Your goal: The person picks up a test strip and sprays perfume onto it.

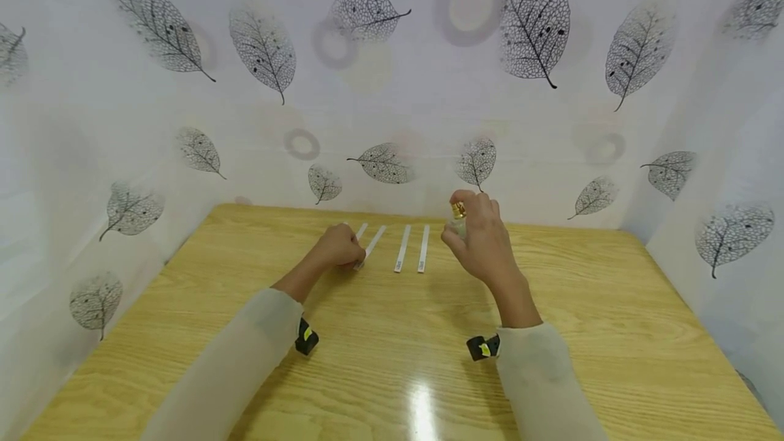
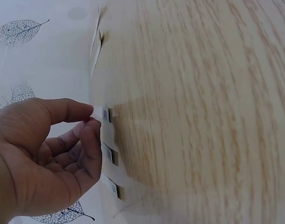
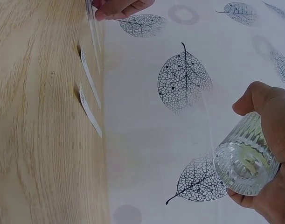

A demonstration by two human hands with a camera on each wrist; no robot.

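Note:
My right hand (image 1: 486, 240) grips a clear ribbed glass perfume bottle (image 3: 247, 158) with a gold spray top (image 1: 458, 209), held up above the table. Its index finger rests at the spray top, and the bottle's base faces the right wrist camera. My left hand (image 1: 339, 247) is low over the table; in the left wrist view its thumb and index finger pinch the labelled end of a white paper test strip (image 2: 99, 113). Two more strips, a middle one (image 1: 402, 248) and a right one (image 1: 423, 248), lie between the hands. The left hand partly hides the strips beneath it.
The wooden table (image 1: 380, 359) reaches back to a pale curtain (image 1: 404, 101) printed with dark leaves, which also hangs along both sides. Further labelled strip ends (image 2: 109, 154) lie beside the left hand. Each wrist wears a black camera mount (image 1: 484, 347).

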